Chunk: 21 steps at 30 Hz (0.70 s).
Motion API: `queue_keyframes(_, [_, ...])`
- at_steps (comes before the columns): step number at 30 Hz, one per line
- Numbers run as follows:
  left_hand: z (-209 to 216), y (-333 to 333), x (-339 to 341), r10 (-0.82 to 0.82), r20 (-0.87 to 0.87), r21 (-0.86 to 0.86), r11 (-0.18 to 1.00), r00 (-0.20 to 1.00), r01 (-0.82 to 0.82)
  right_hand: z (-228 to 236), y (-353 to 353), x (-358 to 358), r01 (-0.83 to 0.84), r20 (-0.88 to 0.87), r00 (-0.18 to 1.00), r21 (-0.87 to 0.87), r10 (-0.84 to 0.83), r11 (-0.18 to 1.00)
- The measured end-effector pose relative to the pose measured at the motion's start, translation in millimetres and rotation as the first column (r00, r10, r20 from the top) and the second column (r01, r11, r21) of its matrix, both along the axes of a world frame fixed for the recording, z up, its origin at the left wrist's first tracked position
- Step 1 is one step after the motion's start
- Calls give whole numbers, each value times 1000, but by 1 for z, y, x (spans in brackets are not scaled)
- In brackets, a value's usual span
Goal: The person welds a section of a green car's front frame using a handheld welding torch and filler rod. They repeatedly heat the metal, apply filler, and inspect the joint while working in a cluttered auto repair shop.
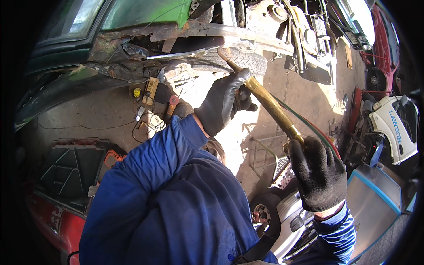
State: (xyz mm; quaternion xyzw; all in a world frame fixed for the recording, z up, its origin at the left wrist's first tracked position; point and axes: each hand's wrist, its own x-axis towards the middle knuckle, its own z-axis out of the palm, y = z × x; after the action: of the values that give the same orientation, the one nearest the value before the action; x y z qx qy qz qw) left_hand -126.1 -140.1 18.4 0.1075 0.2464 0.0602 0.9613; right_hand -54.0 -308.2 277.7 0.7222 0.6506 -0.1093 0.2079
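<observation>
A brass gas torch point(273, 102) with a bent tip slants across the middle of the head view, its tip toward the car. My left hand point(221, 106), in a black glove, is closed around its front part, the thumb lying along the brass. At the rear end my gloved right hand point(320, 176) grips the torch by its valve fittings, thumb and fingers at a small knob. A green and a red hose point(319, 134) run beside the torch toward the right hand. The tip hangs in front of a tire point(238, 61); whether a flame burns there I cannot tell.
Ahead stands a stripped green car body point(145, 15) with a rusty rail point(216, 31). On the floor at left lie a power strip point(150, 90), an angle grinder point(171, 108) and cables. A metal stand point(260, 161), a white car panel point(395, 128) and a blue-edged sheet point(373, 207) are to the right.
</observation>
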Motion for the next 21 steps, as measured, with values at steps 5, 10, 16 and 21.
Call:
queue_keyframes(5, [-2,1,0,1,20,0,1000,1000,-1,-3,-3,1,-29,33,999,4,29,1000])
queue_keyframes(10, [-2,1,0,3,19,-7,1000,1000,-3,-2,-2,2,-9,3,1000,-1,9,1000])
queue_keyframes(16, [0,2,0,4,10,4,1000,1000,-4,-3,2,-4,48,11,999,9,-48,999])
queue_keyframes(21, [0,4,2,-1,1,36,999,1000,1,-4,3,-1,-13,36,999,-3,14,1000])
